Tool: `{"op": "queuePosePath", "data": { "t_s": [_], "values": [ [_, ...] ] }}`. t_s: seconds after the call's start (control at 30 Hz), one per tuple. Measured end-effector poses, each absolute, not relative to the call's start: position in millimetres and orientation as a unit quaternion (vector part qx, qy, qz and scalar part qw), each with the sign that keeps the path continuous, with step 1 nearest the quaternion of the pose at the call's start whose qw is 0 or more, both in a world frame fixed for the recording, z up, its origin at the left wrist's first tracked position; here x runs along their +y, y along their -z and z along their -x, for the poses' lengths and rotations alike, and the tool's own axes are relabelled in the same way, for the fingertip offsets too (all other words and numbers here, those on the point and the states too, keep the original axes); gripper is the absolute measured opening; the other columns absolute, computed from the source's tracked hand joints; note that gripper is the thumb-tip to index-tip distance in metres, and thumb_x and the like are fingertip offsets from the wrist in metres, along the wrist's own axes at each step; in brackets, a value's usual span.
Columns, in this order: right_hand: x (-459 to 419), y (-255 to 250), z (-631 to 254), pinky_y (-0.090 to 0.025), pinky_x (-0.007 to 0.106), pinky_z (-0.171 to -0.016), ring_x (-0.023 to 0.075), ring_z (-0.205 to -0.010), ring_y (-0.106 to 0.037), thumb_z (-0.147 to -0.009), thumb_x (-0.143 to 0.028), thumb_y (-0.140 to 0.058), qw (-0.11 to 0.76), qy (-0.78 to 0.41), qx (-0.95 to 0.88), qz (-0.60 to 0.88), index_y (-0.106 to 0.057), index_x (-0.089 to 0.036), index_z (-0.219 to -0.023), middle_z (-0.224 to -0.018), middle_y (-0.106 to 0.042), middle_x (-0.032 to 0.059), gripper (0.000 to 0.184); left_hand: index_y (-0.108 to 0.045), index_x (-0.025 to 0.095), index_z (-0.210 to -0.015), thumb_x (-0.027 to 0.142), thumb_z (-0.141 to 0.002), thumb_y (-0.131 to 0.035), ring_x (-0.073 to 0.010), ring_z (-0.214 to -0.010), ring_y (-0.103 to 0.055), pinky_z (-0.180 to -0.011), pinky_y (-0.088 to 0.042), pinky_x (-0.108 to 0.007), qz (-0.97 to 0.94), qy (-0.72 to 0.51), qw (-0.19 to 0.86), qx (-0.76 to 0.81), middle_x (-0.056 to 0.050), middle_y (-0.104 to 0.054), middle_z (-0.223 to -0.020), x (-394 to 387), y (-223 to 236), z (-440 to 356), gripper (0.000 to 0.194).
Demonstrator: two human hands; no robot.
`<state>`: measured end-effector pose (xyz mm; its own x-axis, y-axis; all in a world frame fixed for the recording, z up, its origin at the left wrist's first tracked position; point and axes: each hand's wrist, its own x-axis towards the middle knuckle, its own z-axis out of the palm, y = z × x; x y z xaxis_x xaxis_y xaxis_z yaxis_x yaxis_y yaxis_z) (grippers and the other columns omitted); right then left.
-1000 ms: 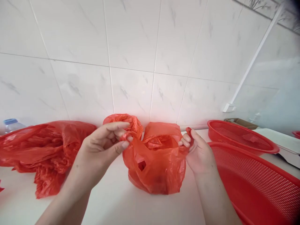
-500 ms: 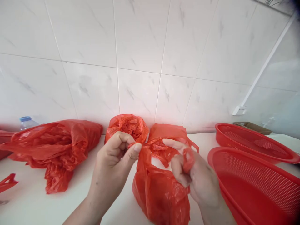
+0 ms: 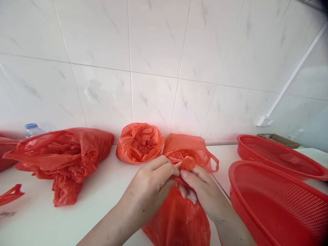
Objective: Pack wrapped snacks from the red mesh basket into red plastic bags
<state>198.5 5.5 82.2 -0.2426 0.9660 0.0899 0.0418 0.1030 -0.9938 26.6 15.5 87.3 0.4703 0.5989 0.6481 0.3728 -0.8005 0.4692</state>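
White marble-look wall tiles rise behind a pale tabletop [image 3: 51,222] where a person stands working with both bare hands. The left hand [image 3: 151,189] and the right hand [image 3: 202,191] meet at the middle, fingers pinched together on the gathered top of a red plastic bag [image 3: 176,222], each hand clenched on a bunch of the thin film. The bag stands on the tabletop directly beneath the hands, its long axis running upright from its base at the near edge to the crumpled neck between the fingertips, so its mouth points up and slightly away from the person. Working that neck well would seem to call for keeping both pinches close together and the film taut, so the slippery plastic does not slide out of either grip. Just beyond the hands sits a second red bag [image 3: 191,150] with a loop handle showing on its right side, and beside that, beyond the left hand, a rounded red bag [image 3: 139,141] lies with its open mouth facing the viewer. Well to the left of the left hand a large crumpled red bag [image 3: 64,153] sprawls, with a clear bottle with a blue cap [image 3: 32,129] behind it by the wall. To the right of the right hand lie two red mesh baskets, a near basket [image 3: 279,201] and a far basket [image 3: 279,155].
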Motion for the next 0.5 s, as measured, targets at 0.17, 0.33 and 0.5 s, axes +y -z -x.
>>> {"op": "queuePosePath", "data": {
  "t_s": [0.17,0.33,0.5],
  "values": [
    [12.7,-76.3,-219.0,-0.038,0.023,-0.052,0.0087,-0.05,-0.046,-0.093,-0.04,-0.037,0.448,-0.569,-0.599,0.342,-0.063,-0.019,-0.114,-0.065,-0.062,0.0009,0.039,-0.051,0.022,-0.078,0.009,-0.084,-0.048,-0.0134,-0.079,-0.054,-0.068,-0.043,-0.025,-0.79,-0.42,0.208,0.395,0.0,-0.056,-0.089,21.6,-82.9,-26.0,0.015],
    [14.9,-75.2,-223.6,-0.045,0.027,-0.073,0.0118,-0.074,-0.053,-0.089,-0.033,-0.047,0.42,-0.509,-0.662,0.355,-0.071,-0.022,-0.099,-0.09,-0.063,0.0028,0.028,-0.046,0.022,-0.081,0.019,-0.089,-0.043,-0.0145,-0.083,-0.054,-0.069,-0.042,-0.025,-0.745,-0.412,0.365,0.377,0.0,-0.058,-0.088,21.2,-83.8,-27.2,0.009],
    [16.7,-74.7,-207.2,-0.046,0.026,-0.067,0.0134,-0.078,-0.056,-0.077,-0.016,-0.054,0.423,-0.365,-0.668,0.492,-0.06,-0.029,-0.111,-0.088,-0.062,-0.0022,0.036,-0.044,0.021,-0.075,0.022,-0.088,-0.046,-0.0104,-0.063,-0.042,-0.057,-0.035,-0.022,-0.744,-0.398,0.354,0.403,0.006,-0.047,-0.069,18.5,-87.8,-30.3,0.013]
  ]
}}
